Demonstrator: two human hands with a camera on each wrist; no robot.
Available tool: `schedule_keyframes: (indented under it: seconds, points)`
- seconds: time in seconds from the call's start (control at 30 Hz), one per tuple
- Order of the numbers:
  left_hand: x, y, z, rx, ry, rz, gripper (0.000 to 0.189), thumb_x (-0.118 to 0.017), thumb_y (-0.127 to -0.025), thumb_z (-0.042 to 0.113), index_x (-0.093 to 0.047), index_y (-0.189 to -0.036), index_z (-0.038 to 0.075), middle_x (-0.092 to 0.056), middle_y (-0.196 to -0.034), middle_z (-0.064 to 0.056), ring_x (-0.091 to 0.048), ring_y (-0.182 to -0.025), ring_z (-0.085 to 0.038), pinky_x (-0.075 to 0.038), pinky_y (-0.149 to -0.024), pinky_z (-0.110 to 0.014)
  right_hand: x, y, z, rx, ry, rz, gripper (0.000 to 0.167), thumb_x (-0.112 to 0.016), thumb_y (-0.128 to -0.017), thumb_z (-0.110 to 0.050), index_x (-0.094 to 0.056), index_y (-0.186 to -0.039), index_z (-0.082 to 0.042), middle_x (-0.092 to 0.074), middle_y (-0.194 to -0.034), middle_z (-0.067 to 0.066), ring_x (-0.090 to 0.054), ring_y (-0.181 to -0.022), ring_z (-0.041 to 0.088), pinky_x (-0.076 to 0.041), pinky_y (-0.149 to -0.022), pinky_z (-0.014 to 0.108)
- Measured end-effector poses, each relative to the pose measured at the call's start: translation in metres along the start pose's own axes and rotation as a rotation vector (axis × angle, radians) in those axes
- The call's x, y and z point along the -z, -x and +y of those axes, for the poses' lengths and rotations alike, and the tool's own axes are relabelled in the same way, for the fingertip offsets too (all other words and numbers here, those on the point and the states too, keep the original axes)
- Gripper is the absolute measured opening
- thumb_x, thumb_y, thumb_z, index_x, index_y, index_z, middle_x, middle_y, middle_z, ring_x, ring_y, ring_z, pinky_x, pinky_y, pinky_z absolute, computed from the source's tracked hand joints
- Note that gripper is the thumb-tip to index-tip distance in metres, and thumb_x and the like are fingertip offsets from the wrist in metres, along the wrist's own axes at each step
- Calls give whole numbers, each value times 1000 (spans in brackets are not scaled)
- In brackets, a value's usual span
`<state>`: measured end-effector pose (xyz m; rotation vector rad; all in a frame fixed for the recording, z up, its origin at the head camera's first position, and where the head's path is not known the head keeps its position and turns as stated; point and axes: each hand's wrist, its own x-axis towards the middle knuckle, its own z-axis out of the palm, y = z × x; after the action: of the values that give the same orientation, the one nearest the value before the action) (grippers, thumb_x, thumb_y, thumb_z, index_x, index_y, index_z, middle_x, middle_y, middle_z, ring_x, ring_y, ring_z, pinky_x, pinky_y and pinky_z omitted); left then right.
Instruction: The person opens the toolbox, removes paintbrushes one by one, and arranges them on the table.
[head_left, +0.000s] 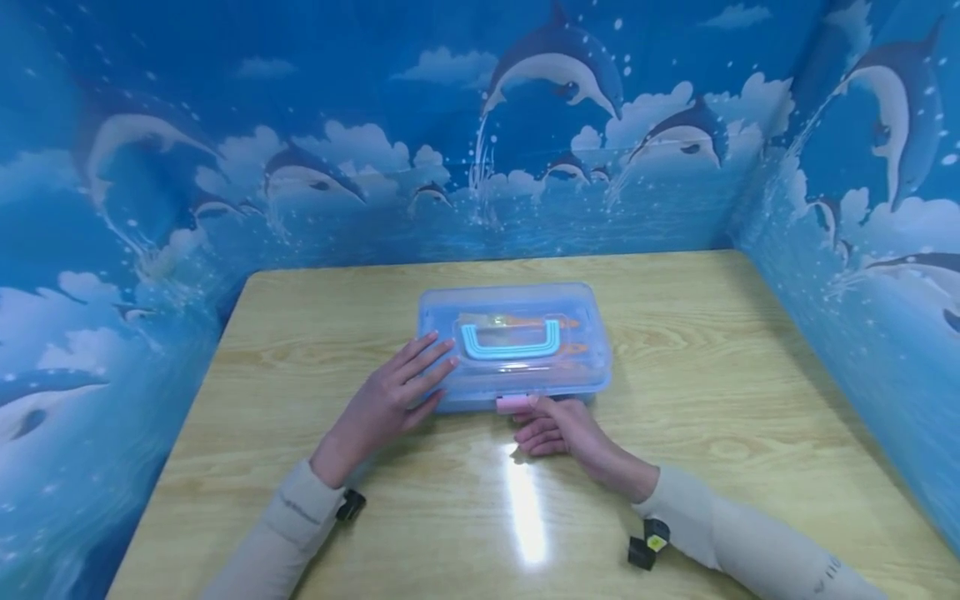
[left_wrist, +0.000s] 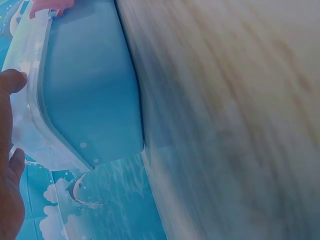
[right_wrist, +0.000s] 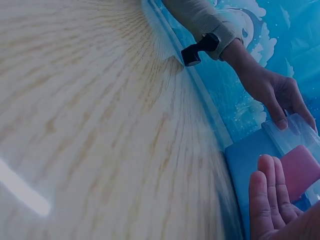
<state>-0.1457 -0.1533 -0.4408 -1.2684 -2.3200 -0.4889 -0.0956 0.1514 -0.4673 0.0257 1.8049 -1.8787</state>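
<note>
A blue plastic storage box (head_left: 517,379) with a clear lid (head_left: 442,304) stands on the table. Its light-blue carrying handle (head_left: 512,350) lies flat on the lid. Orange-handled paintbrushes (head_left: 525,322) show through the top. Fingers spread, my left hand (head_left: 390,396) rests at the left edge of the lid; in the left wrist view its fingertip (left_wrist: 17,80) touches the clear rim. My right hand (head_left: 570,433) is at the box's front, pinching the pink latch (head_left: 513,404) with the thumb on it and fingers below. In the right wrist view the latch (right_wrist: 300,172) sits beside those fingers.
The wood-grain table (head_left: 712,358) extends around the box on all sides. Behind and beside it hangs a blue backdrop (head_left: 360,167) printed with dolphins. Small black camera mounts (head_left: 649,543) are strapped at both wrists.
</note>
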Motion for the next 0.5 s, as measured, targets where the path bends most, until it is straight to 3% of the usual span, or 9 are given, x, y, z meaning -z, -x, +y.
schedule_keyframes:
  seconds: [0.23,0.5]
  points:
    - [-1,-1,-1,-8,11,13,63,-80,-85,13,-58,-143,8,-53,-152,-13,-45,-143,-36,-42,-118,-47,2,6,-5,102,104,-16,52,-47,-107,-30,-58,-130,15,-74,-103,27,-76,-92,29,-64,-85,40]
    - [0,0,0,5,11,-3,63,-80,-86,13,-56,-145,9,-52,-153,-13,-43,-145,-34,-41,-119,-47,6,7,-4,210,131,-77,43,-47,-107,-17,-54,-129,19,-68,-114,35,-71,-106,42,-60,-94,41]
